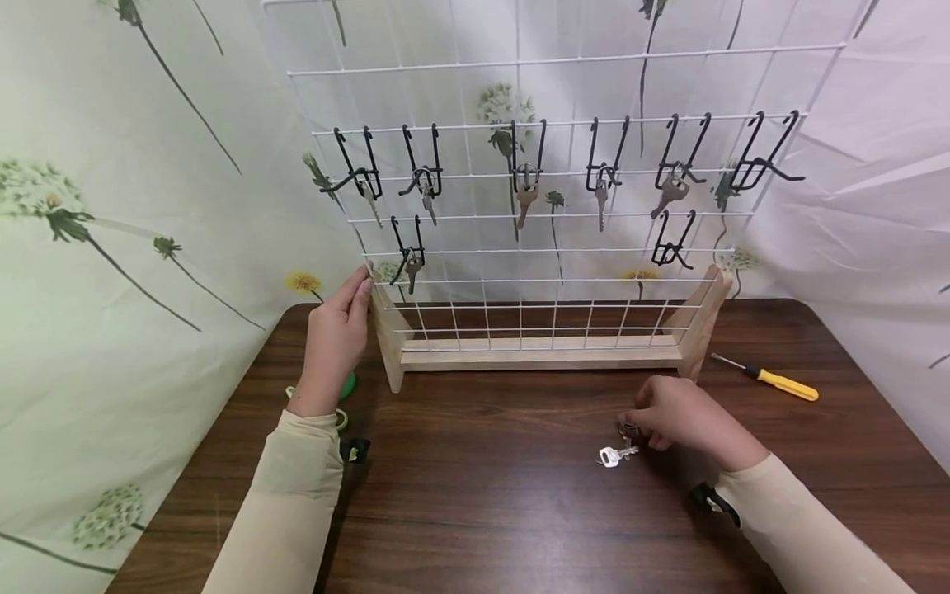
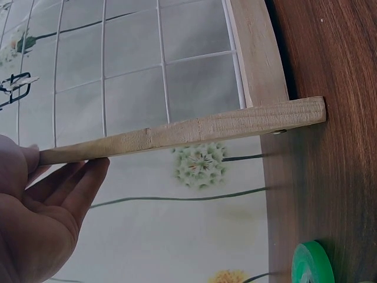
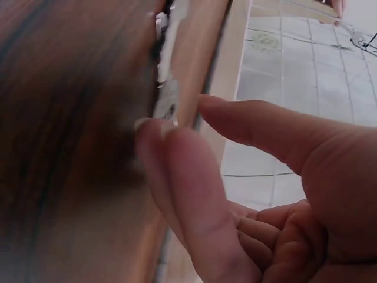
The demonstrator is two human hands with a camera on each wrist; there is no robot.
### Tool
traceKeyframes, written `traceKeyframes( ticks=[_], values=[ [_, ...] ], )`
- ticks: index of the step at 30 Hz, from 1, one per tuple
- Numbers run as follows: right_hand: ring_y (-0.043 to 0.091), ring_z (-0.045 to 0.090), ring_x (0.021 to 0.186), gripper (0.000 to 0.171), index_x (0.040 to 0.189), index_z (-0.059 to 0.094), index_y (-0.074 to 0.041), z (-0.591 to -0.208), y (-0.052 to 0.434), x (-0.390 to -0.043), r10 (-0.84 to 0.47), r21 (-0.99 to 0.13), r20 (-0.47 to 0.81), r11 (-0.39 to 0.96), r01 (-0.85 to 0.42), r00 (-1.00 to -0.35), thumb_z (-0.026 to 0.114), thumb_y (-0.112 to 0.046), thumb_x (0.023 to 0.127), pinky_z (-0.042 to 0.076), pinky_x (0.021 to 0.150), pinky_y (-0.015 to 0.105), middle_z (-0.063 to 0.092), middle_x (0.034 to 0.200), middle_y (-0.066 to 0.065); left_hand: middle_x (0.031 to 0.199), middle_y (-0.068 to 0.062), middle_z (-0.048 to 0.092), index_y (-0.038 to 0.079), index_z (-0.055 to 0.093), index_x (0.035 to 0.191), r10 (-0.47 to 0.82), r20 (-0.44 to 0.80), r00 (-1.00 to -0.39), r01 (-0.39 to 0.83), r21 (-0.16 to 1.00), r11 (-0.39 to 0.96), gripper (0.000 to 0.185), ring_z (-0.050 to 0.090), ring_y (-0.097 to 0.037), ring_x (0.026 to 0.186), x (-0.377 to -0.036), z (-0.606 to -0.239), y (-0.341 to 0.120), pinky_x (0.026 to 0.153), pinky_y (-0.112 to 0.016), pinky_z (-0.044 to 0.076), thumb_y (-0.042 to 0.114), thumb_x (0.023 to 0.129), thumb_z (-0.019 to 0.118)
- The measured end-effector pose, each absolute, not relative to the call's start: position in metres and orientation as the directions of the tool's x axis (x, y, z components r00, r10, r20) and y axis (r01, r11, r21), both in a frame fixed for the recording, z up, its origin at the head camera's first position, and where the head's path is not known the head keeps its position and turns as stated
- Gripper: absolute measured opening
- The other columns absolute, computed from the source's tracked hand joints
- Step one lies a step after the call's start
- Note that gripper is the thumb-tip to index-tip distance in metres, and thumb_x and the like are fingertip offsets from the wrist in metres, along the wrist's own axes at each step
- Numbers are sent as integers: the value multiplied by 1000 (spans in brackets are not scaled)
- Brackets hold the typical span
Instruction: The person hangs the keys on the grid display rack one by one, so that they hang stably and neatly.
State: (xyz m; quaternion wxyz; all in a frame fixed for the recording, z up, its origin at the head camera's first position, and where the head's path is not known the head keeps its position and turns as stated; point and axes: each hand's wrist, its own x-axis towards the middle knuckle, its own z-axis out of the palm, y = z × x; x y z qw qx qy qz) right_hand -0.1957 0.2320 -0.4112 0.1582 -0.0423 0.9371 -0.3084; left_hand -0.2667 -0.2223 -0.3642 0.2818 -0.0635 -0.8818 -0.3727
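A white wire grid rack (image 1: pixel 534 309) stands on a wooden base. My left hand (image 1: pixel 337 330) grips the upper end of the rack's left wooden side piece (image 2: pixel 194 131), thumb on one side and fingers on the other. Over the table, my right hand (image 1: pixel 679 417) is at some silver keys (image 1: pixel 610 457). In the right wrist view its thumb stands apart from the fingers (image 3: pixel 197 183), whose tips are at the keys (image 3: pixel 168 100); no pinch shows. Several keys (image 1: pixel 527 202) hang from black hooks on the grid.
To the right lies a screwdriver (image 1: pixel 787 384) with a yellow handle. A green tape roll (image 2: pixel 312 265) sits beyond the rack's left side, near light-green handles (image 1: pixel 342 419) partly behind the left forearm. Two hooks at the right, one upper (image 1: pixel 757 169) and one lower (image 1: pixel 671 247), carry no key.
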Motion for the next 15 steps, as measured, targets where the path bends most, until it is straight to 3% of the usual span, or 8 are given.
traceKeyframes(
  ticks=[6,15],
  values=[
    [13,70,52,29,80,72,-5,-416,235,-196,-191,-607,-329,793,53,-925,80,-29,95,62,55,32,71,66,5,152,-14,62,12,60,153,-99,554,-827,327,616,716,44,63,-37,139,-268,-365,-222,111,-60,54,31,115,50],
    [9,69,51,32,73,73,-6,-420,232,-196,-266,-643,-352,766,25,-898,80,-27,96,62,54,30,70,64,2,151,-15,63,11,61,152,-96,563,-821,336,612,716,43,63,-38,139,-268,-365,-222,111,-61,53,30,115,51]
  ],
)
